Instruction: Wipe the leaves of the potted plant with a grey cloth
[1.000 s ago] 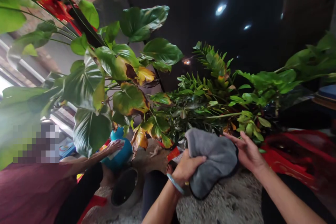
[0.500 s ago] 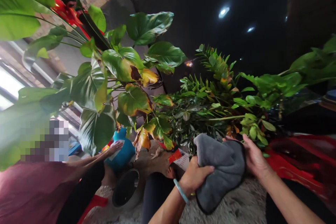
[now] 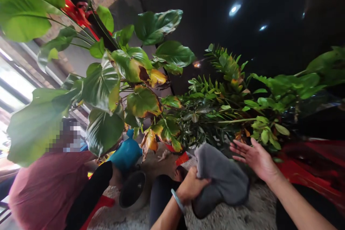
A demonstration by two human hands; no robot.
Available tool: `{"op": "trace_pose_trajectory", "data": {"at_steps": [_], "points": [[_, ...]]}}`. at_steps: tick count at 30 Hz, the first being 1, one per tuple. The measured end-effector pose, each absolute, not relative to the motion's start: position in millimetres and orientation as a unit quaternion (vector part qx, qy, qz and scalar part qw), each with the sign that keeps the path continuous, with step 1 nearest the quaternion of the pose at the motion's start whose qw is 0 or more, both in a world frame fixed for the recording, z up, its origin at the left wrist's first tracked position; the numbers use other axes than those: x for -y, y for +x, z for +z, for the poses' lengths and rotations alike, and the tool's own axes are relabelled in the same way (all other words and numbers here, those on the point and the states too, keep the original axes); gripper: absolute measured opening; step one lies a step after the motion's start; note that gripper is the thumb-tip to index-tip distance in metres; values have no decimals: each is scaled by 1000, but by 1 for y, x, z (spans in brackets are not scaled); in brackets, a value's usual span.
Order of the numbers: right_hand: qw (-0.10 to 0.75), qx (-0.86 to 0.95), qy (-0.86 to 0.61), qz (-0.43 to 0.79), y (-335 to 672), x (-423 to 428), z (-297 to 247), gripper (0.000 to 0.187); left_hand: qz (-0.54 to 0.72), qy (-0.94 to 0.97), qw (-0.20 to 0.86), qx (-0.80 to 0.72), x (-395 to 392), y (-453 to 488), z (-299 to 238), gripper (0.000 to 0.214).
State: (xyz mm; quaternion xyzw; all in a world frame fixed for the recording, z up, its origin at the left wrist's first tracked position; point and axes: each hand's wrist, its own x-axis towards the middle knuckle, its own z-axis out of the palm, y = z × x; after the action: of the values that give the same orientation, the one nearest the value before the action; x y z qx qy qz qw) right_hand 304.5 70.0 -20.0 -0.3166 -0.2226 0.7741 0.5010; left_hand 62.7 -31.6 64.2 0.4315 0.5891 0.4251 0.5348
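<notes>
Moving off the edge of the grey cloth (image 3: 222, 178) since the earlier frame, the right hand (image 3: 257, 160) is now hovering just beside it, right of centre low in the frame, its fingers spread wide. The left hand (image 3: 190, 185) is gripping the cloth's left side, thumb pressing over the fabric, while the cloth is hanging at lower centre-right, below the leafy plants (image 3: 205, 115). At lower left, another person (image 3: 51, 187) is sitting near a dark bucket (image 3: 133, 188).

So the cloth (image 3: 221, 179) is in the left hand (image 3: 192, 184), with the right hand (image 3: 257, 160) just off to its right. Plants (image 3: 144, 101) run across behind both, bucket (image 3: 133, 191) on the floor (image 3: 239, 219) left of the cloth, co-worker (image 3: 48, 187) further left.
</notes>
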Motion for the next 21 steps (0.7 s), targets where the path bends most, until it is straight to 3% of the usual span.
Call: {"op": "trace_pose_trajectory", "data": {"at_steps": [3,6,9,11,17,21], "points": [[500,231,-313,774,305,-70,-22,54,420,492,519,-559,41,55,79,14],[507,243,-297,772,305,-71,-24,54,593,369,447,-559,21,40,114,30],[508,239,-303,770,304,-71,-25,51,723,236,365,-536,-4,29,131,31],[509,231,-318,766,304,-70,-25,51,731,206,362,-540,-7,28,120,28],[507,230,-323,765,310,-70,-32,49,602,201,472,-612,47,26,56,34],[503,234,-314,771,309,-73,-33,49,697,182,395,-570,38,1,86,35]]}}
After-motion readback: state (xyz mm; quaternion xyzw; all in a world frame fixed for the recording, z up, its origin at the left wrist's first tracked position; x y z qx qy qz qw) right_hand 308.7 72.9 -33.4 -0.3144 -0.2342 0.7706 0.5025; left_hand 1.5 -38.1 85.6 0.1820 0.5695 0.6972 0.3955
